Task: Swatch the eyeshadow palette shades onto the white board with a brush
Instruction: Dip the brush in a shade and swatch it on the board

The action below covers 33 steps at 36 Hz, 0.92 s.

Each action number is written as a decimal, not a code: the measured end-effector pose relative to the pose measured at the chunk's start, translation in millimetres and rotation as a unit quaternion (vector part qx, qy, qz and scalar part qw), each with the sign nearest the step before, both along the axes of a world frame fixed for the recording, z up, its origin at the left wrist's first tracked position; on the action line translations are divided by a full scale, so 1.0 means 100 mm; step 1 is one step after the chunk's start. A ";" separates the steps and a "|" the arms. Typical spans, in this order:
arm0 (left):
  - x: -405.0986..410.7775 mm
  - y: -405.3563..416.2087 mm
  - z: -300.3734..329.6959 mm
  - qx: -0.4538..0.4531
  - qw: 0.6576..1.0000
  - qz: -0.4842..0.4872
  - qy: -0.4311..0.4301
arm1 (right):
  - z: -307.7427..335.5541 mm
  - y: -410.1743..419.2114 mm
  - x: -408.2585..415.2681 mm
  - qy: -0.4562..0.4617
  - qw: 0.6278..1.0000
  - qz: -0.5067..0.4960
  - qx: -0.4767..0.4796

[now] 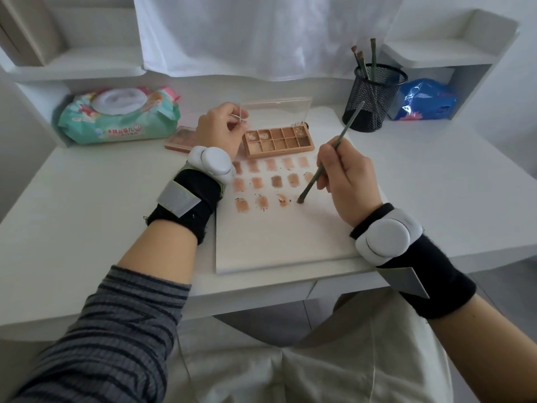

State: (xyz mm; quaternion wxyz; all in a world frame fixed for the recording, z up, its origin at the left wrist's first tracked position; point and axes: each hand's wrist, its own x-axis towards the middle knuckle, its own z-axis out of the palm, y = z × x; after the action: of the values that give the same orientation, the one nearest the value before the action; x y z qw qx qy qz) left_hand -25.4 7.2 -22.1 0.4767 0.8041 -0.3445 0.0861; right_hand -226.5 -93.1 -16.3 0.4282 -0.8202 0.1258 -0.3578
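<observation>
brush (325, 164) gripped in right hand (345, 181), tip down-left on white board (276, 242).
left hand (219, 128) pinches palette (279, 141) lid; board's near half bare.

White desk (87, 216), shelves (444, 53), white curtain (247, 33)

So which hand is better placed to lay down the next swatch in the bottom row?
The right hand. It holds the brush with its tip already touching the white board at the end of the bottom row. The left hand is up beside the eyeshadow palette, pinching something small and pale.
</observation>
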 end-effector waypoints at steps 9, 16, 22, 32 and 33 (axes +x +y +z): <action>0.01 -0.01 -0.01 -0.004 1.000 0.001 -0.006 | -0.01 0.00 -0.01 0.005 1.000 -0.006 -0.015; 0.00 -0.01 -0.01 -0.004 1.000 -0.003 -0.007 | 0.01 -0.01 0.00 -0.023 1.000 -0.021 -0.001; 0.01 -0.01 -0.01 -0.006 1.000 -0.003 -0.009 | -0.02 -0.01 0.00 0.017 1.000 -0.012 -0.022; 0.03 -0.02 -0.03 -0.010 1.000 -0.003 -0.011 | 0.00 -0.01 0.00 0.005 1.000 -0.021 -0.016; 0.03 -0.02 -0.03 -0.009 1.000 -0.004 -0.010 | 0.00 -0.01 0.00 0.005 1.000 -0.019 -0.015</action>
State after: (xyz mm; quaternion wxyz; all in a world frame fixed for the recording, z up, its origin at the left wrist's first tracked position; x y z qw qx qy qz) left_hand -22.3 4.8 -25.6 0.4809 0.7976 -0.3513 0.0957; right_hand -227.0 -94.2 -16.5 0.4085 -0.8257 0.1380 -0.3636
